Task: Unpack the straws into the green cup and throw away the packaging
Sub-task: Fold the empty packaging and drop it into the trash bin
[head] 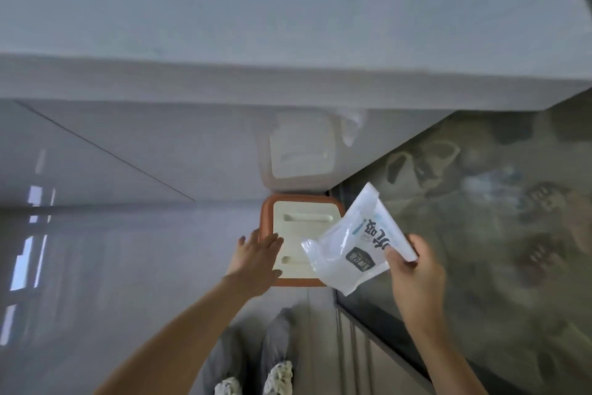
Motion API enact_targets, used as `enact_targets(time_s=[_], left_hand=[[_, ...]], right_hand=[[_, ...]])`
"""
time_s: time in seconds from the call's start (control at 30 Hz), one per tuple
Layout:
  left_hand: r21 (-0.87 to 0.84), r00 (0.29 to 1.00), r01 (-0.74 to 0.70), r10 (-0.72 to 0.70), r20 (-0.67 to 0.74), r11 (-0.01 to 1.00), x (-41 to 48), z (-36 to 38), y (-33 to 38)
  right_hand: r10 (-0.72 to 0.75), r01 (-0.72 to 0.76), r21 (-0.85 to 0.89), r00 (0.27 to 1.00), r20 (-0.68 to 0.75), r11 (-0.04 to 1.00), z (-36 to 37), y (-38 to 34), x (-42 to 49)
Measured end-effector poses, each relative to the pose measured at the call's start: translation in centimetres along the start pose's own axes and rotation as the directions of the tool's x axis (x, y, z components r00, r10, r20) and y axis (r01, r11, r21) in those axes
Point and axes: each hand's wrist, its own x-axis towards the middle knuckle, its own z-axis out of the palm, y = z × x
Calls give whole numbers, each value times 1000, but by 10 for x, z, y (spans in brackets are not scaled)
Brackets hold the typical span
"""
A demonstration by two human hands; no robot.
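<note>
Head view, looking straight down past my knees: my right hand (413, 261) pinches the empty straw packaging (352, 244) by its right-hand end, thumb on top and fingers underneath, so the clear plastic bag with its black printed label hangs out flat to the left, over the right-hand edge of the bin. I judge I am holding it by that one end so it can drop cleanly once the opening is free. My left hand (258, 255) grips nothing; it is spread open, palm down, with the fingers lying across the left edge of the cream swing lid (296, 234), which looks like a push to tip the flap and open the way in. The trash bin (266, 218) itself has an orange-brown rim and stands on the pale glossy floor (128, 250), its far side close against the white cabinet front (192, 145), where its reflection shows. To the right, just beside the bin, runs a dark-framed glass panel (480, 202) full of murky reflections, so there is little spare room on that side; the left and near sides of the bin are open floor, with my shoes (277, 375) well back from it. No straws and no green cup appear anywhere here, so I take the unpacking as finished and only the throwing away as left.
</note>
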Motion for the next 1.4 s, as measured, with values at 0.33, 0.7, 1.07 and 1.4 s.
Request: enact_targets(time_s=[0.33, 0.7, 1.07, 1.4], left_hand=[[-173, 994, 92, -79, 80, 981, 67, 43, -17], [-473, 997, 40, -68, -43, 880, 64, 75, -20], [-396, 996, 9, -44, -80, 918, 31, 91, -8], [-305, 988, -54, 6, -157, 951, 14, 116, -3]], right_hand=[[0, 5, 102, 999, -49, 995, 32, 17, 41], [-453, 451, -50, 890, -52, 891, 108, 53, 58], [-684, 892, -348, 447, 577, 290, 132, 95, 66], [153, 320, -501, 703, 694, 804, 181, 69, 84]])
